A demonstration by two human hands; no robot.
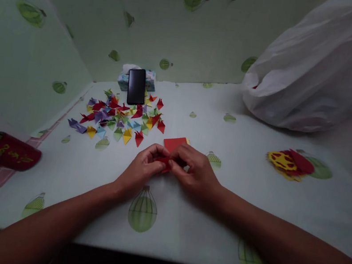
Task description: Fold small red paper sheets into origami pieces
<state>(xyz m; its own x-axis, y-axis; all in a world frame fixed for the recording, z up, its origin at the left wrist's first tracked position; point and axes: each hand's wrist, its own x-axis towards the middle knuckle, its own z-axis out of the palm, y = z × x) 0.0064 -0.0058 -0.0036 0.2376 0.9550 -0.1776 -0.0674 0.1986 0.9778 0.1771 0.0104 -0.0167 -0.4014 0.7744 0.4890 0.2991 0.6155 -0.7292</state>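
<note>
1. Small red paper piece [163, 160] lay near the middle of the table [233, 213], pinched between both hands, mostly hidden by fingers.
2. Judged very light, thin, easily creased or torn; best held at folded edges with fingertips.
3. Left hand [141, 169] closed fingertips on its left end; right hand [194, 171] curled over the right end, knuckles up.
4. Forearms converged from the near edge.
5. Red paper sheet [174, 143] lay just beyond; pile of folded pieces [120, 118] toward the far left corner.
</note>
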